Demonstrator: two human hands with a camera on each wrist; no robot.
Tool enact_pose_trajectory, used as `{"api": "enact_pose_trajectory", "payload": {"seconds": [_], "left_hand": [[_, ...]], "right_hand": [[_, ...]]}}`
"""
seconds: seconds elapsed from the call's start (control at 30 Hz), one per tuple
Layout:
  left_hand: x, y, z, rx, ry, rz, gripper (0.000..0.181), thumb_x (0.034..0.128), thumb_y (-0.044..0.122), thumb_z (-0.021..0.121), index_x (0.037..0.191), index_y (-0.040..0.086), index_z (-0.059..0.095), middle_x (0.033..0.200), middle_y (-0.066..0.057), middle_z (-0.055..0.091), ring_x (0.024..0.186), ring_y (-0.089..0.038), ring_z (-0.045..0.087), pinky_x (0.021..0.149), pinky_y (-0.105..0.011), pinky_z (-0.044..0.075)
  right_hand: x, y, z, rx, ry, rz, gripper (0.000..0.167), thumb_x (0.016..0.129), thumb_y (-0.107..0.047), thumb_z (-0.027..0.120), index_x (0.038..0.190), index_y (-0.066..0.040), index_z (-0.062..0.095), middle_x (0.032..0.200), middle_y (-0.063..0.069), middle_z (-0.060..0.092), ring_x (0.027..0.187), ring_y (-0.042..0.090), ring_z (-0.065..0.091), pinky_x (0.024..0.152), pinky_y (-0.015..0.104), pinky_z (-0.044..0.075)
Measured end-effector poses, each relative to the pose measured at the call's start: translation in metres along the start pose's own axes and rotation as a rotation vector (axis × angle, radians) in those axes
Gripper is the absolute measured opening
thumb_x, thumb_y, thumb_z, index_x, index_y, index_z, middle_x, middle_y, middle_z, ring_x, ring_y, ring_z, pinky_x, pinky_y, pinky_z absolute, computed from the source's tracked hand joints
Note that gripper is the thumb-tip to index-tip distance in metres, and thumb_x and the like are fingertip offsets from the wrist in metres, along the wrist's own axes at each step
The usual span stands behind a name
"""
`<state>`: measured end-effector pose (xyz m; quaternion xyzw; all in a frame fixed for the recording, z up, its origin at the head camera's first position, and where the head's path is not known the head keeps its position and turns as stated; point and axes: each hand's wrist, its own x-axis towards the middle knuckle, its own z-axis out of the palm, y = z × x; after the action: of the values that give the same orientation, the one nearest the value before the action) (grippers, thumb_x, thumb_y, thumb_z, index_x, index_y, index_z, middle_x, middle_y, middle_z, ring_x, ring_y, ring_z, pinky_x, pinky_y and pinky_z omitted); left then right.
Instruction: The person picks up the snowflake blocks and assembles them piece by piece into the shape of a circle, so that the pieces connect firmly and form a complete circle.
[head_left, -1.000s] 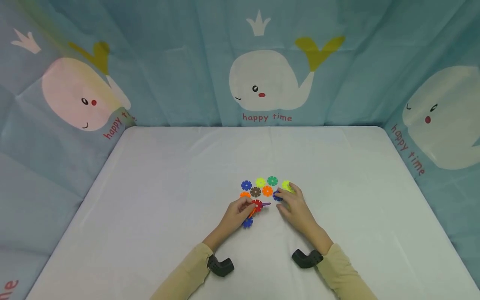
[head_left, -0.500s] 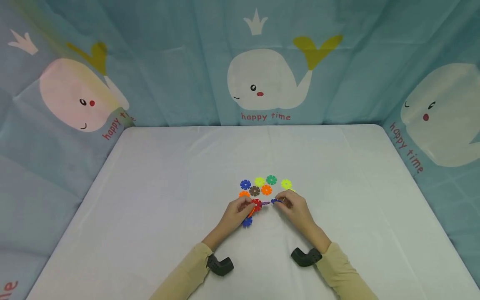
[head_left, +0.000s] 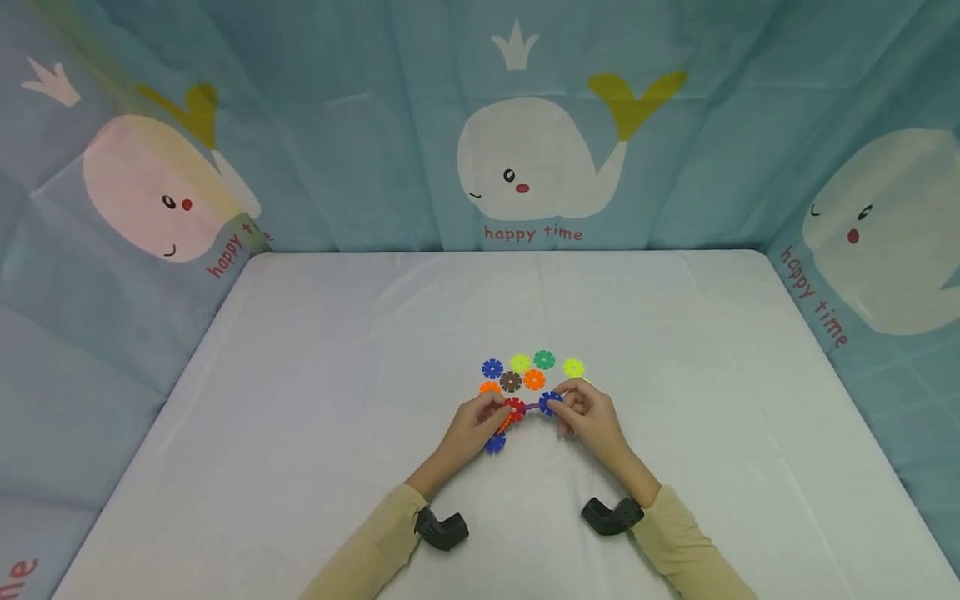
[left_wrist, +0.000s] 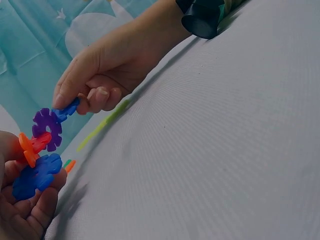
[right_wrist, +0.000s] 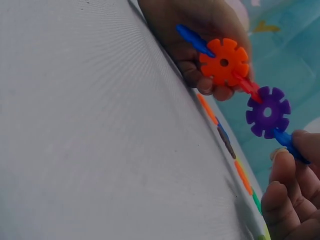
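My left hand (head_left: 477, 423) pinches a chain of notched discs: a blue disc (left_wrist: 37, 176), an orange disc (right_wrist: 224, 62), a red disc (head_left: 516, 408) and a purple disc (right_wrist: 268, 112). Between the thumb and fingers of my right hand (head_left: 594, 417) is a second blue disc (head_left: 550, 403), whose edge meets the purple disc's rim. In the right wrist view the linked discs stand at angles to each other, running from one hand to the other. How deep the right-hand disc sits in the purple notch, I cannot tell.
Behind the hands, loose discs lie flat on the white table (head_left: 337, 350): blue (head_left: 492, 368), brown (head_left: 511, 382), orange (head_left: 534, 379), green (head_left: 543, 359) and yellow (head_left: 573, 367) among them. A blue curtain with whales (head_left: 540, 158) borders the table.
My right hand has picked up the blue disc from beside the yellow ones, brought it left and turned it face-on against the purple disc. My left hand has stayed nearly still.
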<state>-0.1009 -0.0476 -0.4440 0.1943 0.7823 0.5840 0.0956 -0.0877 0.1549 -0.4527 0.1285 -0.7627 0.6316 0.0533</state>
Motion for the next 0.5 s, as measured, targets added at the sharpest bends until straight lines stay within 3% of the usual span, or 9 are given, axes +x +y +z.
{"api": "enact_pose_trajectory", "payload": {"seconds": [0.5], "left_hand": [[0.0001, 0.0022, 0.0001, 0.034, 0.003, 0.002, 0.008, 0.0883, 0.002, 0.054, 0.089, -0.005, 0.057, 0.075, -0.005, 0.053, 0.062, -0.012, 0.041, 0.056, -0.019, 0.035]], "right_hand": [[0.0005, -0.0004, 0.0000, 0.032, -0.033, 0.045, 0.011, 0.083, 0.006, 0.058, 0.092, 0.010, 0.052, 0.057, 0.021, 0.049, 0.041, 0.032, 0.045, 0.039, 0.030, 0.041]]}}
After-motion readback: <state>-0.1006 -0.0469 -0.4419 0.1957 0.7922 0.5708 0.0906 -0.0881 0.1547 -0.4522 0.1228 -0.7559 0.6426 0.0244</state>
